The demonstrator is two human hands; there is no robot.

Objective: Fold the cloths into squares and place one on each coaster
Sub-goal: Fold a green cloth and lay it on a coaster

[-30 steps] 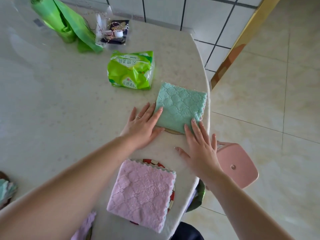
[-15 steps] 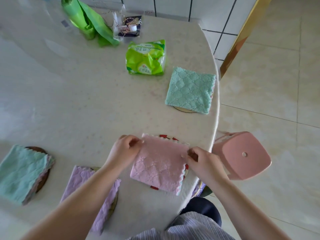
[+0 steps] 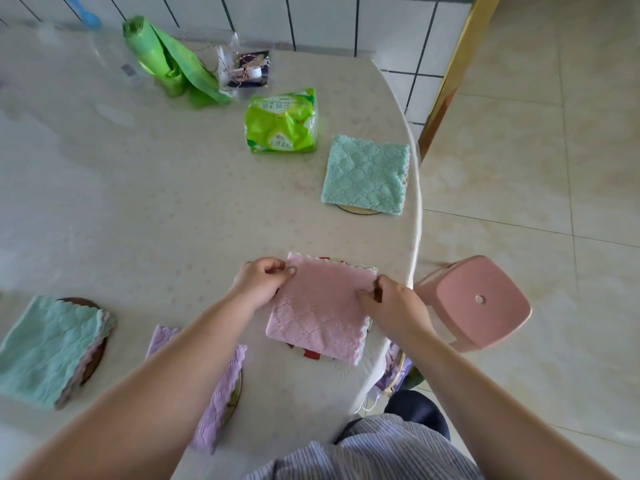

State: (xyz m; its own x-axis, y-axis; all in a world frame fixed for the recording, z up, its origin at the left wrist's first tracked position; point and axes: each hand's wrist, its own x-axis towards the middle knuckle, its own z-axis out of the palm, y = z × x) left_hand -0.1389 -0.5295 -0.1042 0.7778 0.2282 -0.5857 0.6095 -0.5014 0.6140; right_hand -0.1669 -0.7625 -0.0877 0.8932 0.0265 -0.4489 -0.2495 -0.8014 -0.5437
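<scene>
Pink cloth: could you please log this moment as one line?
left hand: pinches pink cloth | right hand: pinches it | cloth: folded, on coaster

Four folded cloths on coasters: pink (image 3: 320, 308), mint (image 3: 365, 174), lilac (image 3: 221, 396), mint (image 3: 45, 351)

Single head-worn wide-angle view, looking forward and down, close over table (image 3: 145, 209)

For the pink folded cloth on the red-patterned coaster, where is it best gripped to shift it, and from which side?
Probably at its two far corners, one from each side, as the left hand and right hand pinch it now. The pink cloth lies flat in stacked layers on its coaster; pinching through the whole stack at opposite side edges should keep the square from unfolding.
</scene>
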